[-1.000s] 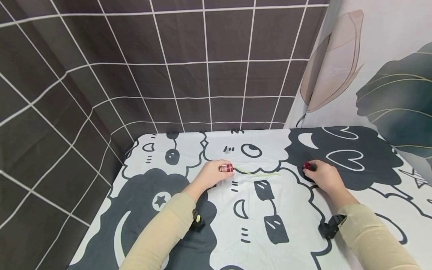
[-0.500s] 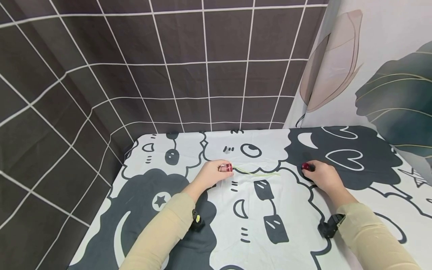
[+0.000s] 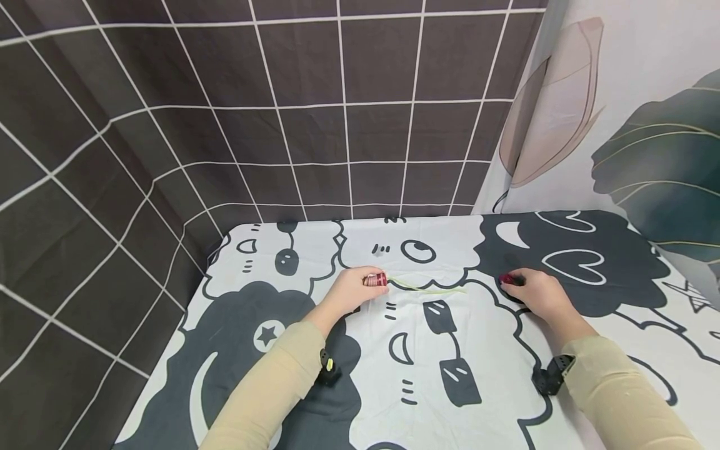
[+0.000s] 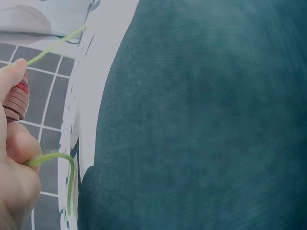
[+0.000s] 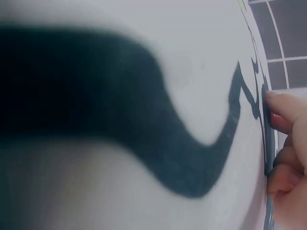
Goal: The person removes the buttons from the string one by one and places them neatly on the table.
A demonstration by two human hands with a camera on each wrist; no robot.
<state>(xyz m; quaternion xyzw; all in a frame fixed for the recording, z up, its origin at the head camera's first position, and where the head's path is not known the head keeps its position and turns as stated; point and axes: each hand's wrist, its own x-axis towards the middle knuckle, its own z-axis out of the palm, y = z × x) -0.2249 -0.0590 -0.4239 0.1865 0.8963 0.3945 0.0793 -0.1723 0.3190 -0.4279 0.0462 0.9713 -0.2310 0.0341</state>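
Note:
In the head view my left hand grips a small red-and-pink ribbed cylinder at the middle of the patterned cloth. A thin yellow-green string trails rightward from it over the cloth. The left wrist view shows the ribbed cylinder between thumb and fingers; one length of green string leaves near the fingertip, another hangs from the curled fingers. Farther right, my right hand pinches a small dark red piece low over the cloth's dark patch. Fingers hide most of that piece in the right wrist view.
A white cloth with black cartoon prints covers the surface. Behind and left hangs a dark curtain with white grid lines. A leaf-printed fabric hangs at the right. Each wrist wears a black camera.
The dark red piece in my right hand has tipped, its round end showing less than before, and shifted very slightly left. My left hand, the ribbed cylinder and the string have stayed put.

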